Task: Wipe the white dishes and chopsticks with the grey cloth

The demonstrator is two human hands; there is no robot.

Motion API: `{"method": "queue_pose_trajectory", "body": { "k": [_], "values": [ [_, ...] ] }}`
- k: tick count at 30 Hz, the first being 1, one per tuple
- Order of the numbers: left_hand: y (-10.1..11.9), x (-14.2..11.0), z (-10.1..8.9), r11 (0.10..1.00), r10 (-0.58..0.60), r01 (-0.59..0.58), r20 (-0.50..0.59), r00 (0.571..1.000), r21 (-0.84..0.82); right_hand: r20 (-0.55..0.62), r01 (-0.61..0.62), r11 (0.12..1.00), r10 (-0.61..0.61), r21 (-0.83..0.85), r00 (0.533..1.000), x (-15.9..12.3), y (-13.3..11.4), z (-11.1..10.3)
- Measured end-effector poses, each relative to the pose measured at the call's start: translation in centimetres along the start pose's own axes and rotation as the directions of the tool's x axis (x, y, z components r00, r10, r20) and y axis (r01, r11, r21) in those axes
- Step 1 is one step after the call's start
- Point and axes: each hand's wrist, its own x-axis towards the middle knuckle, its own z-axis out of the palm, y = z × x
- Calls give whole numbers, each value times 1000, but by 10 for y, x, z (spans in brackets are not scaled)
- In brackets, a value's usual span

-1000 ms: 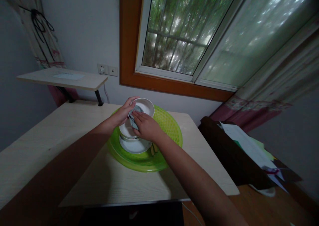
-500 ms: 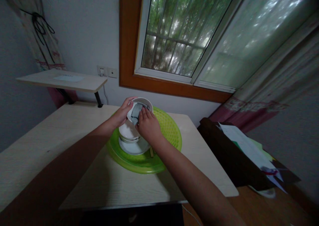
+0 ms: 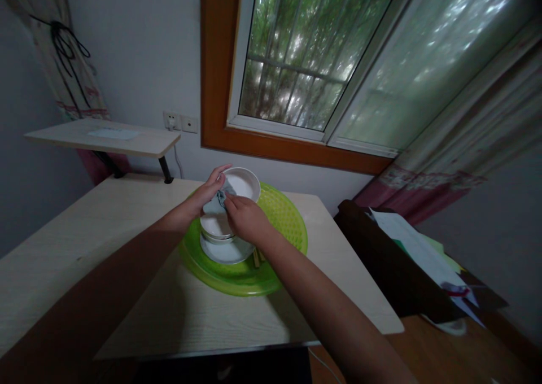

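Observation:
A white bowl (image 3: 246,182) is tilted above the green basket, with its left rim gripped by my left hand (image 3: 208,191). Closed around a grey cloth (image 3: 220,196), my right hand (image 3: 246,216) is at the bowl's near left edge, where the cloth bunches over the rim. Below, a stack of white bowls (image 3: 217,226) rests on a white plate (image 3: 226,253). The round green basket (image 3: 237,289) holds them, along with wooden chopsticks (image 3: 256,258) partly hidden by my right forearm.
The basket stands on a pale wooden table (image 3: 139,293). A raised shelf (image 3: 148,141) on black legs is at the back left. Behind are a window (image 3: 296,68) and wall sockets (image 3: 180,122). Papers (image 3: 406,243) lie on a dark brown surface to the right.
My right hand has drawn the cloth from inside the bowl left and down to its rim. More of the white interior shows. My left hand keeps its hold.

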Motion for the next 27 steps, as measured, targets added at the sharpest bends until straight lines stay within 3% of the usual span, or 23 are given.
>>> {"method": "queue_pose_trajectory", "body": {
  "k": [5, 9, 18, 27],
  "values": [
    [-11, 3, 1, 997, -16, 19, 42, 999, -76, -36, -1, 1000, 2, 27, 999, -2, 2, 3],
    [-14, 3, 5, 985, -42, 54, 75, 996, -166, -48, -68, 998, 68, -2, 997, -1, 2, 4],
    [-15, 3, 5, 962, -36, 48, 51, 998, -269, -60, -193, 975, 187, -112, 980, 1, -1, 3],
    [-7, 6, 1, 905, -117, 125, 44, 992, -407, -58, -50, 984, 41, -169, 997, -1, 2, -3]
  ]
}}
